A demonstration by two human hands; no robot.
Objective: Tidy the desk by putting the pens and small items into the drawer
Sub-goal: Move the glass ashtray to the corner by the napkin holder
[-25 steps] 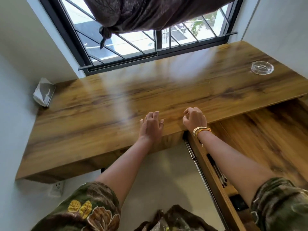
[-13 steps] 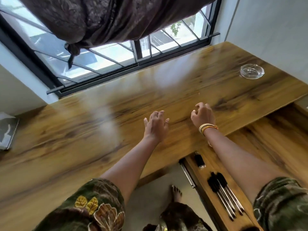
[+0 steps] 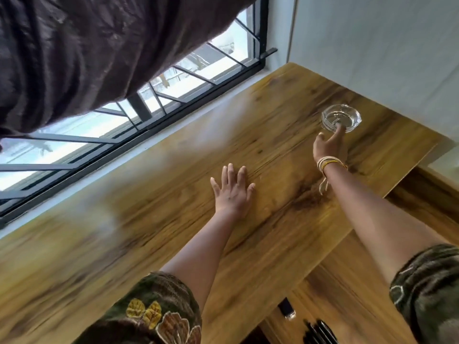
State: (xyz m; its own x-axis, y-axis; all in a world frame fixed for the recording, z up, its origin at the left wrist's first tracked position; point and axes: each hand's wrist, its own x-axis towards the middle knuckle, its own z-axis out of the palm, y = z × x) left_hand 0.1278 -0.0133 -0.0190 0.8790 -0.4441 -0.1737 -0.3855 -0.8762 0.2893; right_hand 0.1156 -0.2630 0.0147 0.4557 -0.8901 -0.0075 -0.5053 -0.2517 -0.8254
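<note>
Both hands are lying out over the wooden surface [image 3: 154, 219] as I am watching. I am seeing the left hand [image 3: 232, 192] resting flat on the wood, fingers straight and slightly spread, holding nothing. I am seeing the right hand [image 3: 329, 145] stretching far forward, with bracelets [image 3: 327, 163] around its wrist; its fingertips [image 3: 339, 128] are touching the near rim of the glass ashtray [image 3: 341, 118], which is sitting on the surface near the far right corner. Whether those fingers are curling over the rim or only touching it, I cannot tell. I am seeing the open drawer [image 3: 347, 301] sticking out below the surface's near edge, well apart from both hands. Inside it, a cluster of dark pens [image 3: 319, 332] is lying at the bottom of the view, with a small dark item [image 3: 286, 307] just beside them.
</note>
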